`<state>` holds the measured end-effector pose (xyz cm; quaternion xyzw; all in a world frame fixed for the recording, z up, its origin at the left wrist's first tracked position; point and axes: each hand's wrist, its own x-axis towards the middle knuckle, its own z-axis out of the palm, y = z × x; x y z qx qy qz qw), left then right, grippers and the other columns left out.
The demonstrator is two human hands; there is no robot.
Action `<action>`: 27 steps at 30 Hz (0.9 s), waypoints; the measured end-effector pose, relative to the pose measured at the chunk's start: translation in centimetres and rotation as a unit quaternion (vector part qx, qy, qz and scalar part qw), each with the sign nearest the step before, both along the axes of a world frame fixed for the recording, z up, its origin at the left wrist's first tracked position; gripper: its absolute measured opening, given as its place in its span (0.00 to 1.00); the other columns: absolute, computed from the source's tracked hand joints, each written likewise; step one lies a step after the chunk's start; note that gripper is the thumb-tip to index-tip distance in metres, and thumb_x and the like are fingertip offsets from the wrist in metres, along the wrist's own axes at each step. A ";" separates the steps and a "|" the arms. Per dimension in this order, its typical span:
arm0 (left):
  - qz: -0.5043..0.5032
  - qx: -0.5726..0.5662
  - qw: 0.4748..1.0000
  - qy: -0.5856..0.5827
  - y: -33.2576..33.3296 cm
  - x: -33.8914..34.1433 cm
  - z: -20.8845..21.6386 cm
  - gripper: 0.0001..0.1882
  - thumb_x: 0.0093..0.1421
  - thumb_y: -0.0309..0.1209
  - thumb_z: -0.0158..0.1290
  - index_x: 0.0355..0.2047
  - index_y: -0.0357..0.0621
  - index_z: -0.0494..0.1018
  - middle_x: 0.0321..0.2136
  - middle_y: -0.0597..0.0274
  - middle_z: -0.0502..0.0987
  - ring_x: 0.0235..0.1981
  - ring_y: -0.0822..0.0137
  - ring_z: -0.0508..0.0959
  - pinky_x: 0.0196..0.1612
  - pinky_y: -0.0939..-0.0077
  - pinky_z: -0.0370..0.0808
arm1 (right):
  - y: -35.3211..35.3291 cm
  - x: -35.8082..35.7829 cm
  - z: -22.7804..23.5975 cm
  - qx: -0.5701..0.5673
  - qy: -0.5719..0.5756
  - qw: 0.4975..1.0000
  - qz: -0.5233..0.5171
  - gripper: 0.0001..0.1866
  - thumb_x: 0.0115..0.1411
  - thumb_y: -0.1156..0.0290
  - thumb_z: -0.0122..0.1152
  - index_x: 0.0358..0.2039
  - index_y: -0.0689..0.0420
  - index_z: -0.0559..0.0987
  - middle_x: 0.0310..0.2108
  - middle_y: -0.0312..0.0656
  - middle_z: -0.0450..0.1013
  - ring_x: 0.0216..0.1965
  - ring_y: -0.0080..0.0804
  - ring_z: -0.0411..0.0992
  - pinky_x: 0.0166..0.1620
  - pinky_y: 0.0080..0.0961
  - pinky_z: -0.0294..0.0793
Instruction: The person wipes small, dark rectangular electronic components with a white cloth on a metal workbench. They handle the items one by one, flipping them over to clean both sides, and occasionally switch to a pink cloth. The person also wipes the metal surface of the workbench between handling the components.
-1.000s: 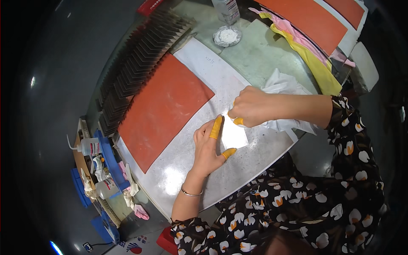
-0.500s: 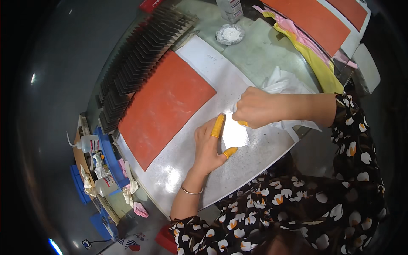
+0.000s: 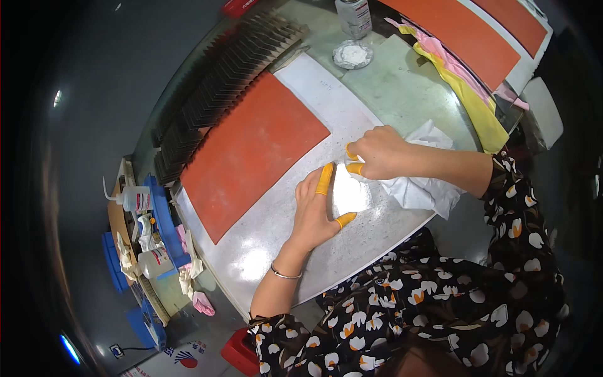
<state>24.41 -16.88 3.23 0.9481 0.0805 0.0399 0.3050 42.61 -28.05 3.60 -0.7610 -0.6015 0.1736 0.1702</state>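
Observation:
A small bright, mirror-like rectangular plate point(image 3: 353, 195) lies on the pale grey board. Yellow finger cots cover the thumb and index finger of my left hand point(image 3: 312, 210), which grips the plate between its far left corner and its near edge. Just above the plate's far right part, my right hand point(image 3: 382, 152), also in yellow finger cots, is closed with a bit of white between its fingers. This looks like part of the crumpled white cloth point(image 3: 422, 188) that spreads out under my right wrist and forearm. Whether the right fingertips touch the plate is hard to tell.
An orange-red sheet point(image 3: 257, 151) covers the board's left part. Beyond it stands a long row of dark upright plates point(image 3: 220, 94). A dish of white material point(image 3: 353, 55) and a bottle point(image 3: 355, 17) are at the back. Left, a blue tray point(image 3: 164, 220) sits near a squeeze bottle point(image 3: 135, 198).
My right hand has moved away from me over the plate, and its finger cots show more. The cloth has spread nearer to me. My left hand stays at the plate; the view has shifted slightly.

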 end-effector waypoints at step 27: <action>0.020 0.096 0.995 0.003 -2.0 0.4 1.0 0.52 0.32 0.40 0.68 0.55 0.34 0.54 0.43 0.47 0.61 0.45 0.52 0.61 0.48 0.61 0.58 | -11.5 -1.4 -1.9 0.217 0.114 0.952 -0.183 0.13 0.48 0.61 0.63 0.24 0.58 0.74 0.18 0.46 0.71 0.17 0.43 0.69 0.21 0.31 0.65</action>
